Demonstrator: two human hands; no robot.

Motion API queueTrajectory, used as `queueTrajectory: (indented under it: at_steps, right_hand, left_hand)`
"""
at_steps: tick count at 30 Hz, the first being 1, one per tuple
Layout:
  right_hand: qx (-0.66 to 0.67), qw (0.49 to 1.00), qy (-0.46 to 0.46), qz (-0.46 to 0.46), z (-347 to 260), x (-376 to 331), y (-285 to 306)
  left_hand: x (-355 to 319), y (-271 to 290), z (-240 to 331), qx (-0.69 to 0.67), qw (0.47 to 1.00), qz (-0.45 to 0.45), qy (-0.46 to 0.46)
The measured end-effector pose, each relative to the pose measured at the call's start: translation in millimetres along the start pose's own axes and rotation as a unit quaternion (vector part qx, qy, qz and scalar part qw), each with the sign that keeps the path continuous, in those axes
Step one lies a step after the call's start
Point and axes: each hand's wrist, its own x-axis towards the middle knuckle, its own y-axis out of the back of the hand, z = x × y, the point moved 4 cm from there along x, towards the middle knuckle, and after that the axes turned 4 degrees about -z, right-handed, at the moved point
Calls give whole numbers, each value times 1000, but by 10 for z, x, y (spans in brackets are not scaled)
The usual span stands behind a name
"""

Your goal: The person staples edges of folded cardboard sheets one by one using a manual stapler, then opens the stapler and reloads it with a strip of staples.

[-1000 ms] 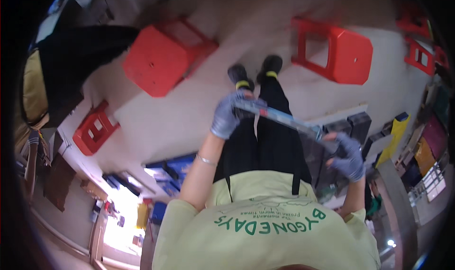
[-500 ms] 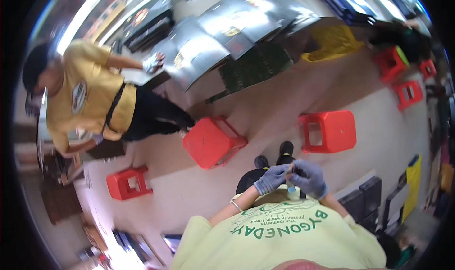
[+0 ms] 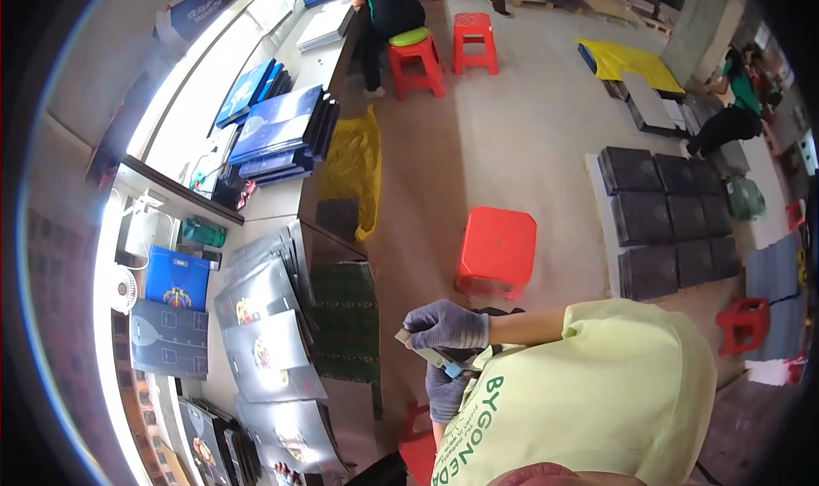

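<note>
My right hand (image 3: 450,325), in a grey knit glove, comes in from the right and closes on a slim, flat, grey strip-like tool with a light blue end (image 3: 455,368). Just below it my left hand (image 3: 445,396), gloved the same way, is partly covered by the tool and appears closed around its underside. Both hands are in front of my light green shirt (image 3: 589,384). What kind of tool it is cannot be made out.
A red stool (image 3: 496,251) stands just beyond my hands, another (image 3: 416,445) close below. On the left, a long bench (image 3: 275,205) bears dark glossy folders (image 3: 271,358) and blue ones (image 3: 277,128). Dark stacks (image 3: 674,217) lie at right. Two people work farther off; another person's hand (image 3: 286,473) touches the folders.
My view has swung round, so the bench now lies on the left and the dark stacks on the right. Both hands still hold the tool together.
</note>
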Motion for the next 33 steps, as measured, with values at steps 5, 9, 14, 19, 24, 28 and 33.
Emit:
queueTrajectory:
  at_steps: [5,9,14,19,24,28,33]
  right_hand:
    - [40,998,-41,-17,-103,598,37]
    - [32,997,-59,-33,46,1120,-139]
    - [24,989,-115,-88,259,1762,-369]
    - [-82,991,-61,-83,178,2314,-633]
    - [1,988,-145,-58,380,2682,-789]
    - [-39,968,-224,-110,734,3071,-769]
    - [-378,878,22,-293,659,3437,-922]
  left_hand:
    - [310,399,234,158,986,36,-29]
    - [430,636,648,176,982,62,-29]
    - [434,1186,806,269,957,105,-22]
    - [512,1539,1351,198,968,157,-17]
    - [612,2070,1620,175,980,54,-74]
    - [684,2321,1429,53,988,132,-56]
    - [666,2495,1250,42,972,222,-63]
